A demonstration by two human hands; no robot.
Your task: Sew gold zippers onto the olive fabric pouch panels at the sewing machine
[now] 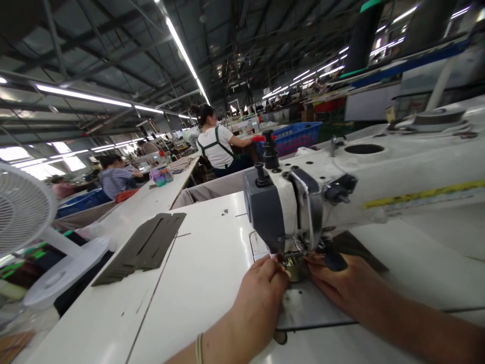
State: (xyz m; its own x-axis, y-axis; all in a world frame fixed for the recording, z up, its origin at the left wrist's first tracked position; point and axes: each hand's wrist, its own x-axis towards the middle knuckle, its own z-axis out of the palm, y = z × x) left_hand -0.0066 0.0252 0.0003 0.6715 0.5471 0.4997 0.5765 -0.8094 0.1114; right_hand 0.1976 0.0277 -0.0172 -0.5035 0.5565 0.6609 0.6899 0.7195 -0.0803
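A: Position of hands?
B: The left hand (261, 290) is resting, fingers bent, just left of the needle area of the sewing machine (286, 197); the right hand (344, 278) is resting opposite.
A: Grip?
B: Fingertips are overlapping the machine parts; I am not able to tell whether either hand is grasping anything.
A: Dark cloth piece (361, 247)?
B: It is lying flat on the white work surface (212, 253), just beyond the right hand.
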